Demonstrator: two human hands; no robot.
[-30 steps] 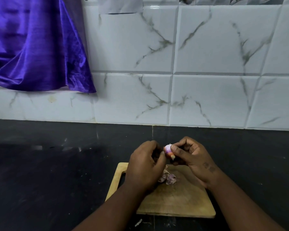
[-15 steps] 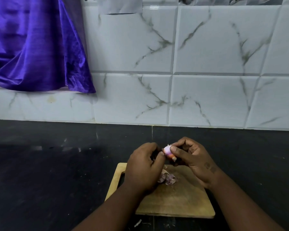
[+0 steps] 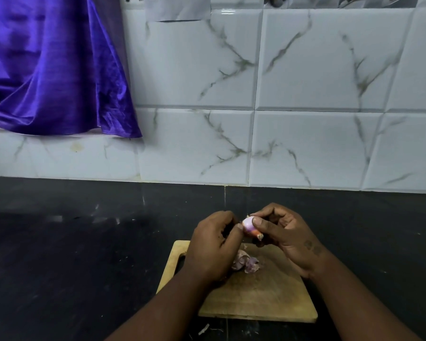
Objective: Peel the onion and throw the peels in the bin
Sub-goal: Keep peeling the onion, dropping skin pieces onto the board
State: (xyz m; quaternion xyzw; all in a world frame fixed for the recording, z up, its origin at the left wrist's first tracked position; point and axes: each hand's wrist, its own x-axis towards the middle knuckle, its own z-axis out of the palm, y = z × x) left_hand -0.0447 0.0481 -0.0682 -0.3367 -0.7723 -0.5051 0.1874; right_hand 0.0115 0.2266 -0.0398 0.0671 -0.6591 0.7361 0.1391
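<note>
A small pink-purple onion (image 3: 248,223) is held between both hands above the far edge of a wooden cutting board (image 3: 263,296). My right hand (image 3: 287,236) pinches it with thumb and forefinger; a reddish strip of skin hangs from its lower end. My left hand (image 3: 213,247) touches the onion's left side with its fingertips. A small heap of purple peels (image 3: 247,263) lies on the board just below the hands. No bin is in view.
The board rests on a black stone counter (image 3: 71,254) against a white marble-patterned tiled wall (image 3: 305,94). A purple cloth (image 3: 47,65) hangs at the upper left. A small pale scrap (image 3: 203,329) lies on the counter in front of the board.
Both hands stay in nearly the same place. The right thumb has shifted slightly over the onion, and the loose reddish skin at its lower end shows more.
</note>
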